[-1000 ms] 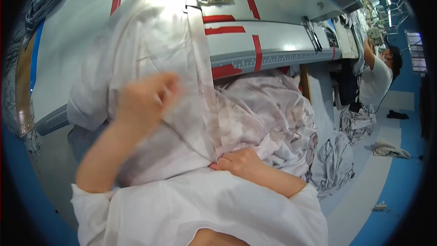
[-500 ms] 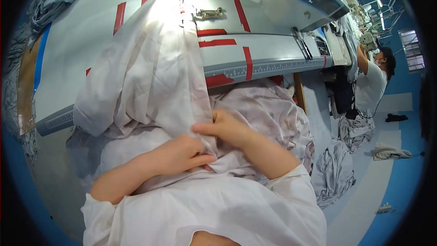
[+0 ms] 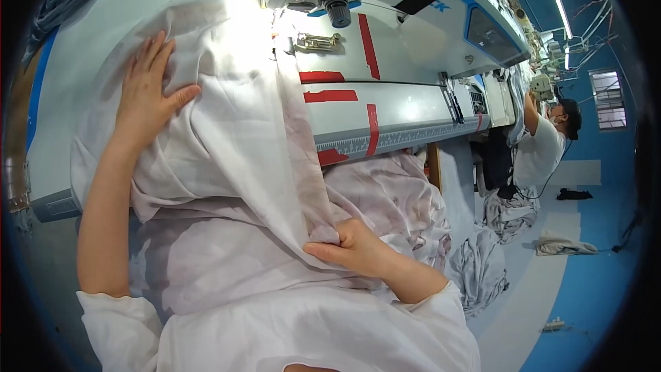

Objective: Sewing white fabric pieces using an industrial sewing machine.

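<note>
Nearest, the wearer's white shirt [image 3: 310, 331] is cut off by the picture's lower rim. A little farther and to the right, the right hand [image 3: 358, 248] pinches the edge of the pale cloth [image 3: 234, 145], its thumb on top and most of its fingertips hidden in the fold. From there the cloth runs far, over the left part of the table [image 3: 406, 107]. Right of it, a crumpled heap of similar fabric [image 3: 392, 193] lies near the ruler edge [image 3: 399, 139]; whether it is the same piece, I cannot tell. Farther left, the left hand [image 3: 147, 89] lies spread on the cloth, its palm hidden. On the far side, a small brass-coloured part [image 3: 318, 43] lies beside the sewing machine [image 3: 441, 34], whose top is cut off and whose needle area is lost in glare. At the far right, a co-worker [image 3: 540, 151] shows small, the hands hard to make out
</note>
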{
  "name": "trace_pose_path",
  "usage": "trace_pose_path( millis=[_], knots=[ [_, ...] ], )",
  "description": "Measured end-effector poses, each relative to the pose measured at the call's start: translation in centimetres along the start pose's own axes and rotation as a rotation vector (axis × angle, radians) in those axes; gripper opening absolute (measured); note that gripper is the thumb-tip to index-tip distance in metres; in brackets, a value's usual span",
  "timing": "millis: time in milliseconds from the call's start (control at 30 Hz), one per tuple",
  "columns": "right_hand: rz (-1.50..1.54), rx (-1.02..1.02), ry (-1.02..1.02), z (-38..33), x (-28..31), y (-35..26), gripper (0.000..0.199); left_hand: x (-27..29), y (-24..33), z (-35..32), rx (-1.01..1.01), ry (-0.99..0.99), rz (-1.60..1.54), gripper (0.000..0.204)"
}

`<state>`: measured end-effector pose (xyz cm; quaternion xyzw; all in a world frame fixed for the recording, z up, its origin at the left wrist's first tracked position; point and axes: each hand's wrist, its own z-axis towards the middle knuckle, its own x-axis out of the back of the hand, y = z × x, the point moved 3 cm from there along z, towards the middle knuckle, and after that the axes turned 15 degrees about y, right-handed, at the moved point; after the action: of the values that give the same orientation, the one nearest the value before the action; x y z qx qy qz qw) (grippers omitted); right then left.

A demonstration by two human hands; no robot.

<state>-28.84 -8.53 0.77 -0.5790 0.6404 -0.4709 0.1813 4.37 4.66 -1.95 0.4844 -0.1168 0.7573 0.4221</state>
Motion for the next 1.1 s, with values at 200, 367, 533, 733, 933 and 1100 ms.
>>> trace_pose_path(
  millis=[200,367,533,733,933,1100],
  knots=[
    [-0.06,0.044,-0.027,1.2,0.6,-1.5,0.027,-2.3,-2.6,3.0,-0.044,0.022,0.104,0.083],
    [-0.037,0.055,-0.025,2.2,0.8,-1.8,0.026,-3.5,-3.7,5.5,-0.03,0.043,0.107,0.081],
    [-0.04,0.035,-0.026,3.2,1.1,-2.5,0.026,-5.5,-6.6,8.1,-0.063,0.084,0.201,0.081],
    [-0.095,0.037,-0.012,4.1,1.2,-2.5,0.03,-6.3,-7.0,10.4,-0.106,0.186,0.22,0.075],
    [-0.211,-0.047,-0.071,3.9,0.0,0.3,0.023,-6.8,-1.7,14.5,-0.159,0.393,-0.608,0.034],
    [-0.197,0.108,-0.103,4.0,0.1,-0.6,0.035,-11.9,0.8,19.7,0.329,0.125,-0.498,0.049]
  ],
)
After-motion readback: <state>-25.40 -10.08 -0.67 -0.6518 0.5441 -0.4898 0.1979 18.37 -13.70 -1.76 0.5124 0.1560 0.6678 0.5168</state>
